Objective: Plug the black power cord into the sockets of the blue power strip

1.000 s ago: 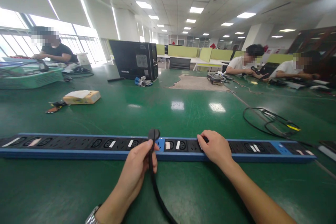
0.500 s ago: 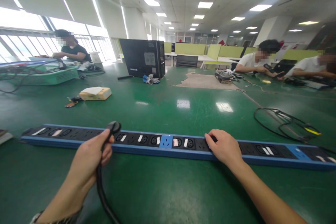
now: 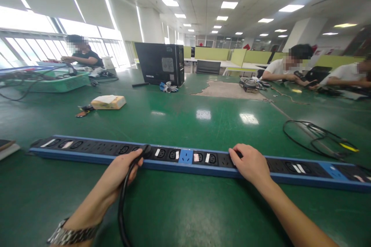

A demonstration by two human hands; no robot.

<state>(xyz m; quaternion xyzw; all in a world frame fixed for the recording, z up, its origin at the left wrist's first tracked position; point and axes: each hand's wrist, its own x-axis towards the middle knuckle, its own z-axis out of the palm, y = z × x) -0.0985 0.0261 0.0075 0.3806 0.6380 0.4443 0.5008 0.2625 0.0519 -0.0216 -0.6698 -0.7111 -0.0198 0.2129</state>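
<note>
A long blue and black power strip lies across the green table in front of me. My left hand is closed round a black power cable, just behind its plug. The plug rests on the strip's sockets left of the blue middle section. My right hand lies on top of the strip further right, fingers curled over its far edge, pressing it down.
A black loose cable coil lies to the right. A tissue box, a computer tower and a green basket stand further back. Three people sit at the table's far sides. A flat object sits at the left edge.
My left hand has brought the plug rightward and down onto the strip's sockets; earlier it was held raised above the strip. My right hand has stayed on the strip.
</note>
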